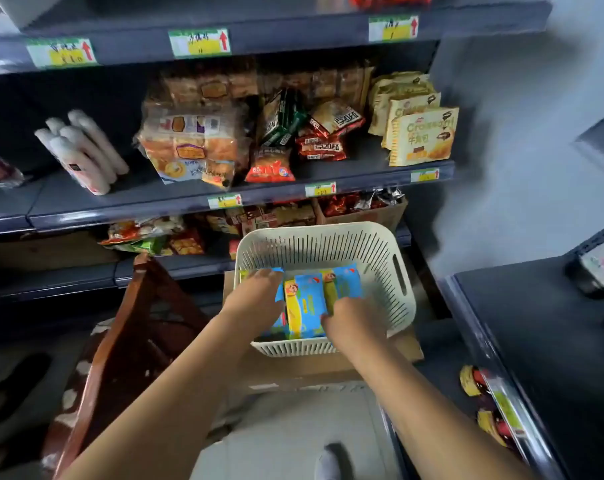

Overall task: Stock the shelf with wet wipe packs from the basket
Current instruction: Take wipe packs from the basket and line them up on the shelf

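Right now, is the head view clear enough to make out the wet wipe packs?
Head view: wet wipe packs in the basket read clearly; shelf edges bow from the wide angle; the wall beside them looks hazy; price tags smeared.

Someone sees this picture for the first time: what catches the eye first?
The cream slotted plastic basket at centre, holding blue-and-yellow wet wipe packs, stands out first. The left hand and right hand reach into it and touch the packs. Behind it, the grey metal shelf carries colourful snack bags.
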